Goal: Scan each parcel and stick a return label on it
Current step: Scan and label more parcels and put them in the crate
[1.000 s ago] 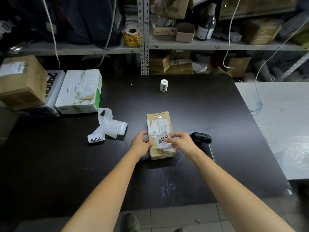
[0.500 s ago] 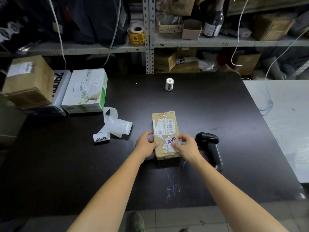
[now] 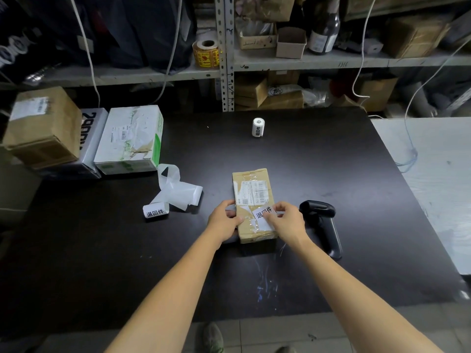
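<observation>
A small brown taped parcel point(image 3: 251, 179) with a white shipping label lies on the black table point(image 3: 318, 161), in the middle. My left hand point(image 3: 224, 220) grips its left edge. My right hand point(image 3: 285, 221) pinches a white return label point(image 3: 262, 217) with black characters and holds it against the near part of the parcel's top. A black handheld scanner point(image 3: 322, 222) lies on the table just right of the parcel. A strip of label backing with one return label point(image 3: 155, 212) at its end lies to the left. A small roll of labels point(image 3: 258, 127) stands further back.
Three boxes sit at the table's left: a brown carton point(image 3: 43, 128), a grey box point(image 3: 91, 141) and a white-and-green box point(image 3: 132, 138). Metal shelves point(image 3: 305, 61) with cartons, a bottle and a yellow tape roll point(image 3: 206, 53) run behind. A white table point(image 3: 438, 174) adjoins on the right.
The return label in my right hand has come down from above the parcel onto its top. My left hand keeps its hold on the parcel's left edge.
</observation>
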`<action>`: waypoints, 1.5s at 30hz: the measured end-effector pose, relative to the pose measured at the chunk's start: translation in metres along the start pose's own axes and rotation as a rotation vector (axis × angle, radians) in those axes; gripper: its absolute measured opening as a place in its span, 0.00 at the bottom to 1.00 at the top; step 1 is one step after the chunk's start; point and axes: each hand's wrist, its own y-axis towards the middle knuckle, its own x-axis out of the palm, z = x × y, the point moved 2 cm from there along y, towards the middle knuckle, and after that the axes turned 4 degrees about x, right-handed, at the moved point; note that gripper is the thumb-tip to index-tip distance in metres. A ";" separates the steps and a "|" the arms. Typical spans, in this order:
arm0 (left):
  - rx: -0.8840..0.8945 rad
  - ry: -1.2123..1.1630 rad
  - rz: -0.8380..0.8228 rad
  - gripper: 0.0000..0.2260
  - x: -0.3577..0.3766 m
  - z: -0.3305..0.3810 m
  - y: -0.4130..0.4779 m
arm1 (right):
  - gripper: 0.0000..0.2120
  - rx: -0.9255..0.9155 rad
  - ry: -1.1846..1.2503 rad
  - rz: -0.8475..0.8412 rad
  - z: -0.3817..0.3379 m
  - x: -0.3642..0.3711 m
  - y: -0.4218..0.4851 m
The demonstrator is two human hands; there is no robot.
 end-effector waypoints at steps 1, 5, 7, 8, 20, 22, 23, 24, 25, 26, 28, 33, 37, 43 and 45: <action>0.000 -0.003 0.002 0.25 0.000 0.000 -0.001 | 0.11 0.007 0.007 0.018 0.000 -0.001 0.000; 0.017 0.002 0.013 0.26 0.000 -0.001 -0.008 | 0.19 0.051 0.120 0.019 -0.004 -0.008 0.001; 0.011 -0.027 0.025 0.26 0.000 -0.001 -0.014 | 0.19 0.035 0.112 -0.017 -0.006 -0.011 0.001; 0.010 -0.056 0.037 0.26 -0.001 -0.001 -0.019 | 0.17 0.024 0.122 -0.031 -0.008 -0.011 0.000; 0.144 -0.266 0.407 0.26 -0.065 0.028 -0.169 | 0.09 -0.279 0.194 -0.452 -0.105 -0.005 -0.090; 0.150 -0.277 0.503 0.29 -0.086 0.025 -0.209 | 0.09 -0.332 0.177 -0.538 -0.124 0.009 -0.122; 0.150 -0.269 0.561 0.30 -0.099 0.021 -0.232 | 0.09 -0.364 0.166 -0.580 -0.135 0.019 -0.141; 0.155 -0.259 0.607 0.31 -0.109 0.018 -0.251 | 0.10 -0.398 0.154 -0.611 -0.143 0.027 -0.156; 0.163 -0.256 0.673 0.31 -0.124 0.010 -0.280 | 0.10 -0.439 0.137 -0.662 -0.153 0.044 -0.180; 0.168 -0.255 0.720 0.32 -0.137 0.003 -0.303 | 0.10 -0.465 0.122 -0.699 -0.160 0.058 -0.200; 0.149 -0.260 0.821 0.31 -0.164 -0.020 -0.357 | 0.07 -0.496 0.103 -0.796 -0.170 0.092 -0.250; 0.107 -0.309 1.039 0.30 -0.214 -0.103 -0.505 | 0.02 -0.592 0.013 -0.999 -0.168 0.185 -0.396; 0.027 -0.298 1.210 0.30 -0.250 -0.182 -0.629 | 0.08 -0.658 -0.077 -1.144 -0.142 0.263 -0.531; -0.078 -0.346 1.354 0.29 -0.294 -0.307 -0.792 | 0.10 -0.741 -0.176 -1.302 -0.085 0.360 -0.717; -0.105 -0.368 1.381 0.30 -0.303 -0.343 -0.830 | 0.07 -0.741 -0.221 -1.333 -0.067 0.387 -0.763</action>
